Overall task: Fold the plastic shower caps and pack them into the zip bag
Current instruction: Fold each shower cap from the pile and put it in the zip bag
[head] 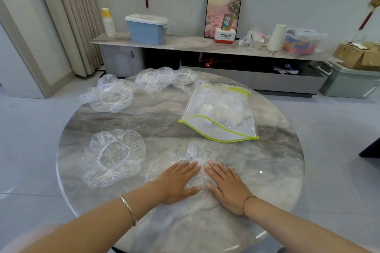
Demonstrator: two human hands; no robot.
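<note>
1. Table [277,170]: job looks partway done.
2. Zip bag [221,112], 1 o'clock: some caps already inside.
3. Loose caps [114,157], 9 to 12 o'clock: unfolded.
4. Cap [197,154], 6 o'clock: flattened, not folded yet.
5. Left hand [176,181], right hand [228,185]: flat, fingers straight, pressing it.

Glossy marble table [267,170]; crinkly clear plastic caps [114,156]

A round, grey-veined marble tabletop [267,170] is shown. A clear cap [114,158] is spread open at its near left, and a second cap [111,98] at the far left. A crumpled heap of caps [164,79] is laid along the far edge. A third cap [197,154] is pressed flat at the near middle under the left hand [176,181] and right hand [228,185]. A green-edged zip bag [220,113], stuffed with plastic, is laid at the right.
</note>
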